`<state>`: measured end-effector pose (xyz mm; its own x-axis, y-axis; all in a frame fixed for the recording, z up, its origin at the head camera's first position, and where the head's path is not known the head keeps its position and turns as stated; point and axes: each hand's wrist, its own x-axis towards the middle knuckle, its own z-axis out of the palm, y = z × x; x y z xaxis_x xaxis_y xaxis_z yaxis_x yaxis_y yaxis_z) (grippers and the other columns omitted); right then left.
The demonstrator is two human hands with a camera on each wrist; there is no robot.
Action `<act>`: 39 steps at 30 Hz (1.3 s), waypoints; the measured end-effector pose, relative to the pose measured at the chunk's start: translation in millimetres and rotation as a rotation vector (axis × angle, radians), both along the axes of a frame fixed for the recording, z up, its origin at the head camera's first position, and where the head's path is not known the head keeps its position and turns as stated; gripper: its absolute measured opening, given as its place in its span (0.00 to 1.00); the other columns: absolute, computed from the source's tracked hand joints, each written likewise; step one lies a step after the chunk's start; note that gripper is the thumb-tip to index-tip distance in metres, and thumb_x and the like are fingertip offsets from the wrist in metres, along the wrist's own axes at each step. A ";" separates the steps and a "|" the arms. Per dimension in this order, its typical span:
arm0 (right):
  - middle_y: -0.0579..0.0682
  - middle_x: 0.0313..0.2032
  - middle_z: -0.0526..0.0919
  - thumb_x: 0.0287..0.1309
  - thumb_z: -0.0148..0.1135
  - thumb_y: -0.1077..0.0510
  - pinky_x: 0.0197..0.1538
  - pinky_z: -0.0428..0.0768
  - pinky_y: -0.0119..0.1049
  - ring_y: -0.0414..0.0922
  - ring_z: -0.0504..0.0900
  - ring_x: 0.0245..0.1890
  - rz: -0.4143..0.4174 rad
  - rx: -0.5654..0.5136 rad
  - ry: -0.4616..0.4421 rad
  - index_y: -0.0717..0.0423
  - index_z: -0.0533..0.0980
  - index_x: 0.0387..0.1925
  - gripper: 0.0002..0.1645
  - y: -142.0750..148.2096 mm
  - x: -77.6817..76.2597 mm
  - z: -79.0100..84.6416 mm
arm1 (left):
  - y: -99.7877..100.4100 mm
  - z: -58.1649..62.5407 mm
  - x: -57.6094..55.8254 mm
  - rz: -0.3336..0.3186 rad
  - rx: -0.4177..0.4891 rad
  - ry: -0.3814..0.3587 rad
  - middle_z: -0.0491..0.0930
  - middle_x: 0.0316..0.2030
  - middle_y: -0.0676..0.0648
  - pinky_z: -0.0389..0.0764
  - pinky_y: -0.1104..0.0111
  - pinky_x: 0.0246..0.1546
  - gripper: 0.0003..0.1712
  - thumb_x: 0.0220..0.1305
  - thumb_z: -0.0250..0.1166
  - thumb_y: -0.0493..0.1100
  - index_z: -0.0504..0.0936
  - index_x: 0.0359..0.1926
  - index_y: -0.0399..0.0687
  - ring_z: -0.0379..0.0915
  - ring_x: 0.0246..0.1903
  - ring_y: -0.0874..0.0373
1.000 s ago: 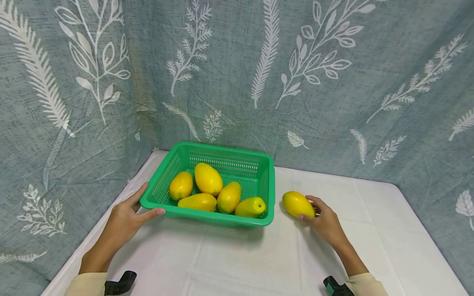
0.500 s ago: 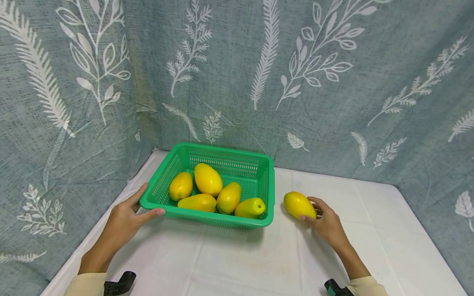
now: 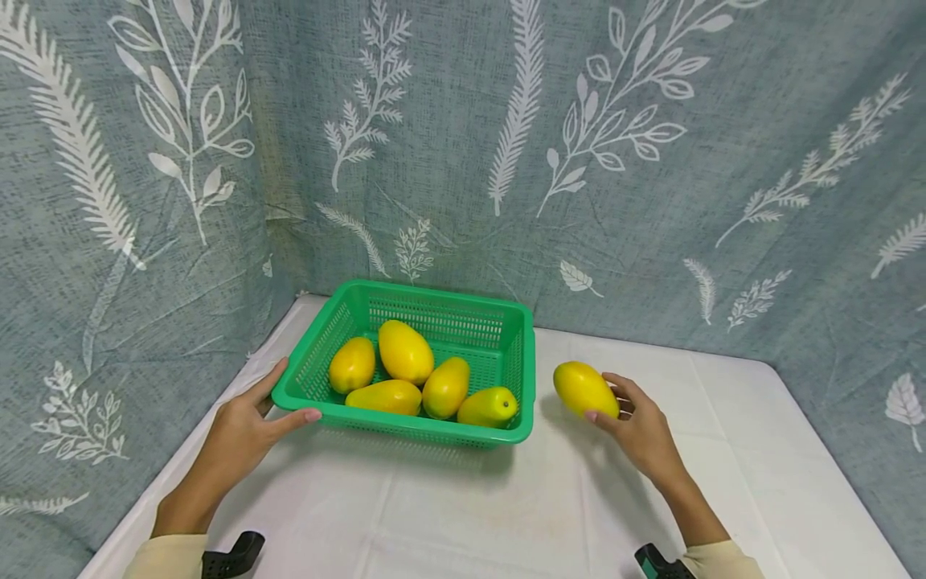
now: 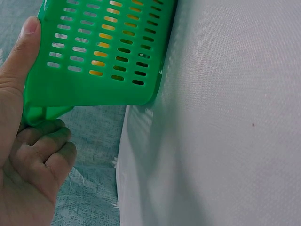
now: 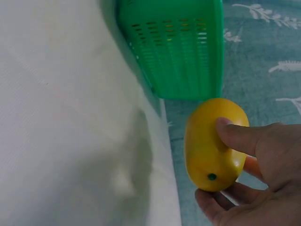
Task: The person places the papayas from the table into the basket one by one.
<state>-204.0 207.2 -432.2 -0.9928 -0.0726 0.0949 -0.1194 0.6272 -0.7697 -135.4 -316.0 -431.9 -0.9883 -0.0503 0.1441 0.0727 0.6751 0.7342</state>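
Note:
My right hand (image 3: 637, 426) grips a yellow mango (image 3: 584, 389) from its right side, thumb on the near face and fingers round the far side. In the right wrist view a small green stem spot shows on the mango (image 5: 214, 146), which is raised off the cloth with its shadow apart from it. My left hand (image 3: 242, 434) holds the near left corner of a green plastic basket (image 3: 427, 426); its thumb lies on the rim and the fingers curl under it in the left wrist view. Several yellow mangoes (image 3: 405, 352) lie inside the basket, mostly toward its near side.
A white cloth (image 3: 463, 515) covers the table. Grey-green curtains (image 3: 448, 145) with white leaf prints hang behind the table and along both sides. The basket stands near the back, left of the raised mango.
My right hand has lifted the mango slightly off the cloth, and its shadow has spread below it. The left hand and the basket stay in place.

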 end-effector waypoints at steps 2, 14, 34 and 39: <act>0.71 0.67 0.76 0.66 0.75 0.61 0.63 0.81 0.56 0.66 0.82 0.61 0.001 -0.010 0.008 0.60 0.67 0.77 0.42 -1.2 -0.2 2.5 | -0.2 -0.2 0.1 -0.002 0.008 0.002 0.60 0.76 0.25 0.70 0.88 0.45 0.60 0.66 0.77 0.55 0.49 0.85 0.43 0.64 0.73 0.32; 0.67 0.66 0.78 0.66 0.75 0.57 0.62 0.82 0.50 0.62 0.83 0.62 0.026 -0.081 0.068 0.57 0.68 0.77 0.42 -16.5 5.8 19.6 | -1.3 -2.3 0.9 -0.009 0.012 0.005 0.60 0.76 0.25 0.75 0.83 0.47 0.60 0.67 0.76 0.56 0.49 0.85 0.44 0.64 0.73 0.31; 0.57 0.64 0.80 0.67 0.75 0.51 0.65 0.80 0.50 0.54 0.81 0.63 0.133 -0.159 0.144 0.53 0.70 0.76 0.40 -62.7 9.1 36.0 | -4.5 -6.4 1.6 -0.021 0.041 0.017 0.58 0.77 0.25 0.70 0.89 0.44 0.60 0.68 0.75 0.57 0.47 0.85 0.45 0.62 0.74 0.29; 0.59 0.65 0.80 0.67 0.75 0.52 0.66 0.80 0.50 0.55 0.81 0.64 0.145 -0.177 0.161 0.55 0.69 0.77 0.42 -73.1 7.0 37.1 | -4.8 -6.1 2.2 -0.023 0.040 0.024 0.58 0.77 0.25 0.70 0.89 0.44 0.60 0.68 0.75 0.56 0.47 0.85 0.44 0.62 0.73 0.29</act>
